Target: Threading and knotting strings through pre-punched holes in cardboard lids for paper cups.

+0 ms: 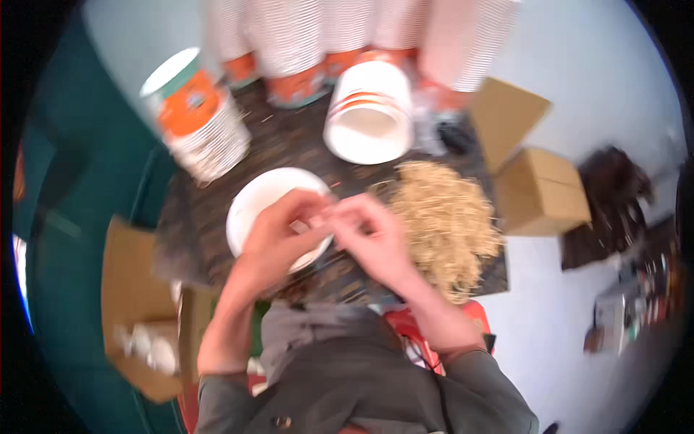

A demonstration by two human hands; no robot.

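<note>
My left hand (282, 230) and my right hand (372, 239) meet over a round white bowl (262, 189) on the dark wooden table. Thumbs and fingertips are pinched together, and a small pale piece shows between the left fingers. Motion blur hides what exactly it is and whether both hands grip it. The bowl's inside is partly covered by my left hand. Just right of my right hand lies a heap of tan, straw-like strands (444, 224).
A leaning stack of orange-and-white paper tubs (194, 112) stands at the left. Nested white tubs (370, 112) lie on their side behind my hands. Tall tub stacks (289, 43) line the back. Cardboard boxes (546, 192) flank the table, the left box (134, 289) holding white items.
</note>
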